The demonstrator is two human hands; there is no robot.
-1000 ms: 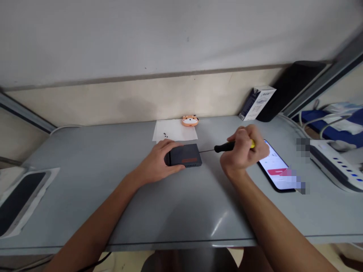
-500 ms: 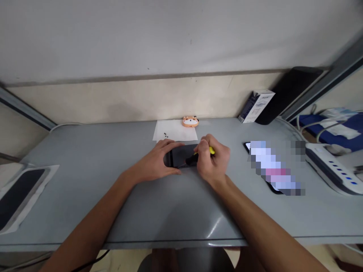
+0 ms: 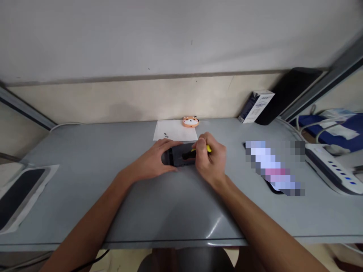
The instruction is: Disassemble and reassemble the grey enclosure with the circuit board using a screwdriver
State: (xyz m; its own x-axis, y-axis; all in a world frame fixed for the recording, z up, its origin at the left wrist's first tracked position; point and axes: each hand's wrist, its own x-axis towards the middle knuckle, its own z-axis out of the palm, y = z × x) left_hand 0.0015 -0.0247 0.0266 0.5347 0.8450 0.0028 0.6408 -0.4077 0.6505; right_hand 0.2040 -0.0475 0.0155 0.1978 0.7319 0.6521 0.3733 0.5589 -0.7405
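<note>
My spread left grip [image 3: 150, 160] clasps the dark box [image 3: 177, 153]; my right grip [image 3: 211, 158], curled around the screwdriver [image 3: 189, 155], should press straight.

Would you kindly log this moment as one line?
left hand: gripping dark case | right hand: holding black-and-yellow tool over case | white paper: small dark pieces on it

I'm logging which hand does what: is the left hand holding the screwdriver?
No, the right hand holds the screwdriver, while the left hand grips the dark box.
</note>
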